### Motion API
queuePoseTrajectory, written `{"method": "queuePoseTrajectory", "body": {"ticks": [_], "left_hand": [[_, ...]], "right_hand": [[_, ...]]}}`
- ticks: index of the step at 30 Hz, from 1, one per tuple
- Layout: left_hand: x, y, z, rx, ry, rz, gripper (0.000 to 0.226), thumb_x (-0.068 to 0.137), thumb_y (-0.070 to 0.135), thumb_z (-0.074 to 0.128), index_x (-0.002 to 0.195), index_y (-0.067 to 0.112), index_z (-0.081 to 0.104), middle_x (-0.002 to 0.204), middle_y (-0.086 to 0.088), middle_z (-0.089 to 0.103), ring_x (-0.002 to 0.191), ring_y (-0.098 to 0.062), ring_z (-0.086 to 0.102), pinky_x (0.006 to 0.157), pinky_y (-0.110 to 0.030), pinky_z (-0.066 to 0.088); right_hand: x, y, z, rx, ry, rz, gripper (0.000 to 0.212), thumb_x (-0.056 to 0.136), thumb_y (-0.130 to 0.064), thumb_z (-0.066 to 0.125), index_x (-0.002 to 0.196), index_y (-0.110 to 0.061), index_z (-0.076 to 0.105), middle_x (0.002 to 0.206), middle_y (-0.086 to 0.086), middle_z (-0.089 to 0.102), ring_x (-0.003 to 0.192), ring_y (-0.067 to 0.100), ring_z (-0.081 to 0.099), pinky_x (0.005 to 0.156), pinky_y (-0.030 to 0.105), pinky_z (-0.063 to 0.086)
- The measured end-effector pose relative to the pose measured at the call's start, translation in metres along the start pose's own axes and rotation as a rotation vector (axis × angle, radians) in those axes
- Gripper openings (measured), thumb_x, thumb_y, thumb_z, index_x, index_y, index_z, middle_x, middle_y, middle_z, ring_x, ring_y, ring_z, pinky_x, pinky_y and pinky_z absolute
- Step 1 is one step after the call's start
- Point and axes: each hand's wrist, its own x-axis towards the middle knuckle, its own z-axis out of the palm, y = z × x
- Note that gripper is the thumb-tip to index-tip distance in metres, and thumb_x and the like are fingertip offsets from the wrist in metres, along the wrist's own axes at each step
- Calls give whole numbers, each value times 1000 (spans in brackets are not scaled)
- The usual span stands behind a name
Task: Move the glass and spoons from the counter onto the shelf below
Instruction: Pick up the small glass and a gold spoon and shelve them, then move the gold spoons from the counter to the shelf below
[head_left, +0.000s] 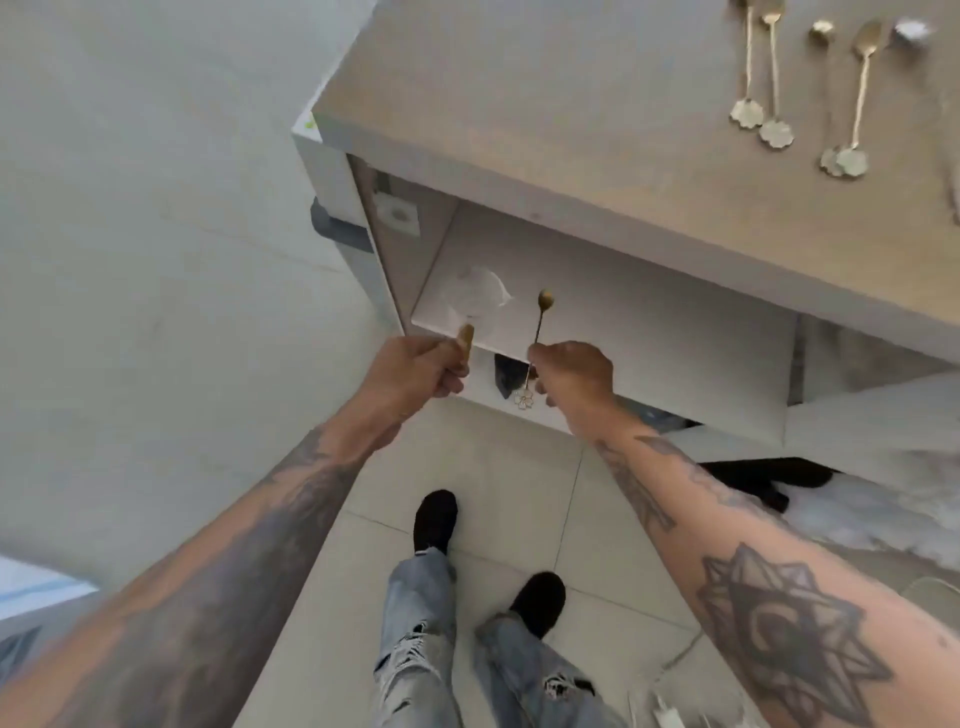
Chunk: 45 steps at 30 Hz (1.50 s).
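The counter (545, 104) top is matt, wood-grained grey-beige. At one o'clock lie polished gold-toned metal spoons (810, 88). The shelf (623, 312) is smooth matt white laminate; the glass (475, 293) on it is clear. Floor tiles (493, 493) look smooth, faintly glossy.

We find the shelf (623, 312) opening wide and mostly bare to the right of the gold spoon (542, 317). On its left end the clear glass (475, 296) stands close to the side panel (384, 244), narrowing the way there. Above, the desk (519, 104) edge overhangs the opening. On the desk's far right, four spoons (800, 88) lie together; its left part is bare.
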Motion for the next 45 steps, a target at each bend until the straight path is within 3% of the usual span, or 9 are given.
{"method": "queuePoseTrajectory", "body": {"ticks": [4, 9, 16, 21, 25, 29, 33, 41, 45], "left_hand": [[67, -4, 1, 39, 10, 21, 22, 94, 22, 64, 83, 4, 73, 73, -6, 68, 59, -14, 61, 66, -27, 51], [131, 8, 17, 58, 34, 9, 36, 91, 27, 69, 103, -7, 73, 73, -8, 65, 58, -16, 60, 65, -27, 52], [188, 8, 24, 60, 53, -2, 35, 93, 26, 66, 109, -5, 73, 64, -3, 59, 49, -13, 54, 49, -21, 44], [200, 0, 21, 68, 41, -54, 30, 94, 27, 63, 70, 9, 68, 58, 0, 56, 36, -7, 49, 40, -18, 34], [199, 0, 20, 87, 38, -55, 33, 94, 30, 64, 65, 14, 63, 60, 0, 59, 42, -8, 52, 42, -18, 37], [186, 8, 20, 11, 0, -92, 34, 97, 28, 59, 66, 15, 56, 72, -6, 52, 56, -14, 43, 51, -22, 33], [162, 13, 18, 45, 75, -150, 32, 98, 39, 54, 81, 13, 60, 84, -11, 52, 71, -23, 49, 55, -24, 41], [16, 17, -3, 154, 112, -170, 22, 97, 19, 56, 103, 6, 73, 88, -4, 76, 70, -24, 66, 70, -34, 53], [-80, 34, 4, 154, 171, -107, 24, 93, 3, 61, 78, 7, 79, 67, -11, 77, 64, -31, 71, 65, -32, 54]], "right_hand": [[63, 2, 26, 27, 78, 45, 31, 82, -27, 63, 65, -3, 70, 79, 20, 77, 78, 37, 74, 81, 48, 61], [127, -14, 42, 53, 159, 68, 28, 84, -28, 63, 61, -12, 63, 56, 2, 66, 39, 12, 55, 44, 22, 49], [176, -34, 64, 71, 188, 8, 36, 82, -29, 62, 95, 1, 76, 91, 15, 78, 87, 30, 76, 80, 42, 64], [192, -38, 61, 85, 235, 32, 26, 75, -29, 61, 75, -4, 71, 86, 16, 78, 83, 31, 77, 77, 43, 65], [193, -38, 60, 111, 243, 52, 21, 74, -24, 65, 65, -5, 65, 69, 14, 76, 69, 29, 78, 69, 43, 65], [190, -37, 57, 172, 237, 77, 27, 78, -16, 64, 53, -7, 59, 36, 4, 61, 41, 21, 68, 57, 41, 66], [167, -27, 45, 251, 208, 92, 31, 84, -15, 62, 54, -8, 62, 66, 18, 74, 47, 25, 64, 63, 37, 65], [25, 10, -39, 511, 57, 263, 19, 92, -23, 66, 75, -15, 65, 66, 4, 66, 53, 17, 62, 51, 29, 56], [-48, 19, -111, 477, -22, 380, 23, 93, -26, 63, 79, -8, 67, 68, 9, 67, 60, 23, 65, 61, 32, 57]]}}
